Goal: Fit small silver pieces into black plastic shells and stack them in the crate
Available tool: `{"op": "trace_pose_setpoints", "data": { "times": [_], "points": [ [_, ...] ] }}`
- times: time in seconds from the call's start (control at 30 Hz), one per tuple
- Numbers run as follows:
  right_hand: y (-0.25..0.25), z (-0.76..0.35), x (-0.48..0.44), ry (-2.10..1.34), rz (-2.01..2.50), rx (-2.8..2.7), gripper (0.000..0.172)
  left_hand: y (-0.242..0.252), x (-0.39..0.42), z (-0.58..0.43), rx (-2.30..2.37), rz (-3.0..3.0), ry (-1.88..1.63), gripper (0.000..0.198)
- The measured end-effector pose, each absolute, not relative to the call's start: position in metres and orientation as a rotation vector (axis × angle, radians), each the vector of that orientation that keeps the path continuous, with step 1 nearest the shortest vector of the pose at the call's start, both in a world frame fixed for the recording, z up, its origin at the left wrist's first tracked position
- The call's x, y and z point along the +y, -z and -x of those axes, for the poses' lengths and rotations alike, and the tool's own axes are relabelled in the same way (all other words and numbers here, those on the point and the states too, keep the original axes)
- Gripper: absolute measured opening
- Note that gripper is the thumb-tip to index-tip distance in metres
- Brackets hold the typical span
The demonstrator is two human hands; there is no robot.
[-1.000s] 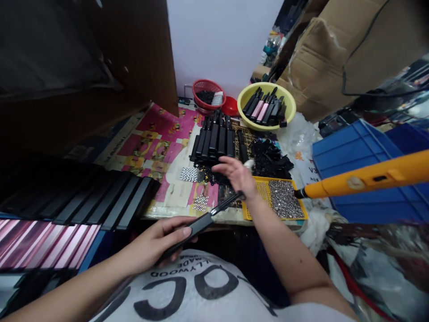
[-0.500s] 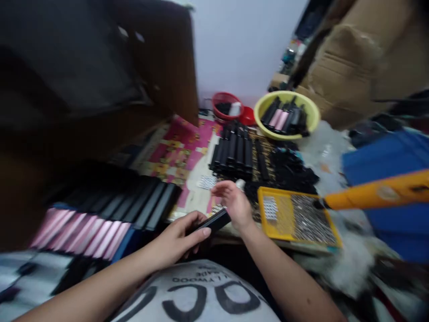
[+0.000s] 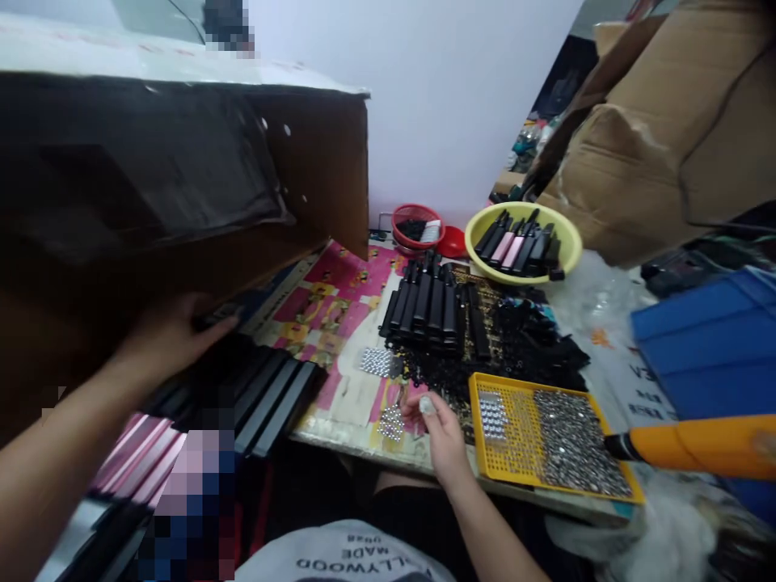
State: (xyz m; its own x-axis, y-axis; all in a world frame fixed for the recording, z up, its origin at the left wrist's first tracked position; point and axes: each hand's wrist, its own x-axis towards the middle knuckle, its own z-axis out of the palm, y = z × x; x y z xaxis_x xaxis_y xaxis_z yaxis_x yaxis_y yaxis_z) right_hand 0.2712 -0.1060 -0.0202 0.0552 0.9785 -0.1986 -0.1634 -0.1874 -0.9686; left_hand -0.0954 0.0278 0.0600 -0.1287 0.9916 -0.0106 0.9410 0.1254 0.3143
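- Okay, left hand (image 3: pixel 175 335) is out over on the left, up by the brown cardboard panel (image 3: pixel 182 178), fingers closed on a slim black bar (image 3: pixel 213 318), only its end showing past the fingertips.
- Just below that hand, rows of black bars (image 3: pixel 276 396) lie side by side, with pink-striped bars (image 3: pixel 137 457) next to them; a pixelated patch covers part of those rows.
- Right hand (image 3: pixel 442 436) is down at the table, thumb and fingers drawn close together over a small heap of silver studs (image 3: pixel 391 422); can't tell if they're pinching anything, and a small pale spot sits on the thumb.
- Right beside that hand, a yellow mesh tray (image 3: pixel 485 436) holds a thick spread of silver studs, with an orange tool with a black tip (image 3: pixel 697 440) reaching in at its right corner.
- Further up the poster-covered tabletop (image 3: pixel 345 283), black bars stand packed in a block (image 3: pixel 428 311), a loose pile of black parts (image 3: pixel 515 347) beside them.
- At the back, a yellow basin (image 3: pixel 521 246) is loaded with black and pink pieces, next to a red mesh basket (image 3: pixel 417 226).
- Over on the right, there's a blue plastic crate (image 3: pixel 703 323), and a big cardboard box (image 3: pixel 655 145) leans against the wall.
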Motion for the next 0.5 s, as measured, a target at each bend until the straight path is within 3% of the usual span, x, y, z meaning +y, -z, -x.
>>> {"op": "trace_pose_setpoints", "data": {
  "times": [0.17,0.33,0.5],
  "points": [
    [0.018,-0.274,-0.109,-1.331,1.277,-1.068,0.021,-0.074,0.050,-0.095,1.300,-1.934,-0.527,0.050],
    [0.013,-0.285,-0.125,-1.204,1.345,-1.299,0.016,-0.054,0.093,-0.188,1.525,-1.947,-0.395,0.056],
    [0.010,-0.300,-0.124,-0.975,1.517,-1.556,0.017,-0.036,0.117,-0.178,1.510,-1.842,-0.457,0.036]
  ]
}}
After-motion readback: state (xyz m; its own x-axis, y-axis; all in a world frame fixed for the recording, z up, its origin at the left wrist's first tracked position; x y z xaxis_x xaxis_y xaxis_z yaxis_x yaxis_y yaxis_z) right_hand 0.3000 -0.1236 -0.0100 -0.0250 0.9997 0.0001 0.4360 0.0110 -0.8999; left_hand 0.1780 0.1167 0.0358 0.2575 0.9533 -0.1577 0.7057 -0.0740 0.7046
